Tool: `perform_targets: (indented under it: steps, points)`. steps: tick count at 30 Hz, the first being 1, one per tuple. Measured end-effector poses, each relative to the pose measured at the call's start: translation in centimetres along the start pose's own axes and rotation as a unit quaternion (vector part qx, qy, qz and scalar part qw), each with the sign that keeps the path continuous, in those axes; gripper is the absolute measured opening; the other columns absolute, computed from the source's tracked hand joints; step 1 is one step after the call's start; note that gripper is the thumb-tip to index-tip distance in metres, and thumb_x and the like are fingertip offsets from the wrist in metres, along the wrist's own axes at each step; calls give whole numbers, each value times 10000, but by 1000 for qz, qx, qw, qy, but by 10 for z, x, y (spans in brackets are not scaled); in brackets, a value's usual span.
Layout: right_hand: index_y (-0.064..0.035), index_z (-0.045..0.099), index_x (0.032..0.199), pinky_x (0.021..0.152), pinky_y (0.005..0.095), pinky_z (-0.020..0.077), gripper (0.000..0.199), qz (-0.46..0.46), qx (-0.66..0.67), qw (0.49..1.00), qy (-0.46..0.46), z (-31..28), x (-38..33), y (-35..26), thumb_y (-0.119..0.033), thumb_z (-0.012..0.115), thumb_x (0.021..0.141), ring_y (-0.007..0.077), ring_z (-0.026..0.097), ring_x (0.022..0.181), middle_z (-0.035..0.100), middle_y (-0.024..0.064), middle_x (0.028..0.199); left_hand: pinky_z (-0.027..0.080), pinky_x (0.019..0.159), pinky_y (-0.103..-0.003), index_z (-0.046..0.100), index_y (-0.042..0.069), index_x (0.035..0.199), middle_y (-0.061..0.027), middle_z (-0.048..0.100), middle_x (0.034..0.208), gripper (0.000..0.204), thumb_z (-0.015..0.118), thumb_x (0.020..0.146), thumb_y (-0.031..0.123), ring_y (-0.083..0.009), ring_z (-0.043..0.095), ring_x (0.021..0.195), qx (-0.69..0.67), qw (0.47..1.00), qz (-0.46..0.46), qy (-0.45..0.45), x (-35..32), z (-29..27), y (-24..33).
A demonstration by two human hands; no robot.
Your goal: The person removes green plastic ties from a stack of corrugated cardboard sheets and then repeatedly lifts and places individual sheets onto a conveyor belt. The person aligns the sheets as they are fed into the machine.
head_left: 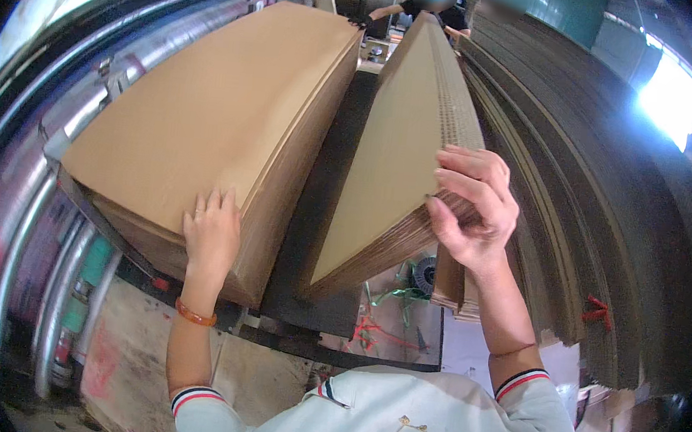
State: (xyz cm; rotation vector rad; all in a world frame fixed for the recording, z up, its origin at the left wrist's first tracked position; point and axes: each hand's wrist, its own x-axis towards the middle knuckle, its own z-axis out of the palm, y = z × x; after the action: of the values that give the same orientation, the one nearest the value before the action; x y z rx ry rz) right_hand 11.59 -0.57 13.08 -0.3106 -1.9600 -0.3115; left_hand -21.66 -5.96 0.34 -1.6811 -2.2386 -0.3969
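Note:
A tall stack of flat brown cardboard sheets (199, 102) lies on the left. On its near right part rests my left hand (214, 232), fingers stretched out over the top sheet. To the right, a thick bundle of cardboard sheets (394, 146) leans on its edge, tilted, with its pale face turned up and to the left. My right hand (480, 204) is curled around the near upper corner of this bundle, the thumb below the fingers. Between stack and bundle runs a dark strip of surface (330, 164).
Behind the far ends a co-worker (433, 8) has a dark-gloved hand at the stack. Tall piles of cardboard (583, 172) stand at the right. Metal machine rollers (18, 251) line the left. Red and green strapping scraps (373, 327) lie below the bundle.

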Motion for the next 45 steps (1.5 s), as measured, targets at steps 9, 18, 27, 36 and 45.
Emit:
perform_targets:
  steps: [9,18,27,36,45]
  points:
    - [-74,701,906,900,403,429,232,8,-4,1000,7,-5,-5,2,-154,753,695,268,646,995,688,93,1012,218,1084,-655,442,112,1410,-230,451,1409,697,633,853,483,-430,316,1374,34,993,-40,103,-20,-35,8]
    - [-54,702,961,945,387,429,287,36,-12,999,5,-11,-8,-3,-66,738,677,288,626,1022,682,116,1053,204,1076,-654,652,72,1183,-209,476,1404,659,652,786,599,-420,390,1327,-115,987,37,105,-34,1,0]
    - [-37,570,1023,941,478,425,439,37,30,993,107,13,-20,5,-176,822,692,306,571,988,578,135,993,319,1080,-495,579,21,1274,-148,560,1330,526,650,880,362,-383,470,1271,-314,862,273,288,-12,-95,88]
    - [-43,542,995,1012,536,382,346,2,48,993,104,10,-26,12,-179,763,766,312,602,988,607,143,994,456,958,-402,687,125,1144,-70,652,1186,328,709,822,186,-261,598,1067,-353,755,482,271,31,-115,156]
    - [-62,586,972,989,531,396,311,5,59,993,101,10,-22,10,-183,773,755,303,610,1000,607,120,974,466,861,-371,638,90,1015,-91,650,1067,321,790,743,168,-270,596,992,-392,771,363,347,50,-114,116]
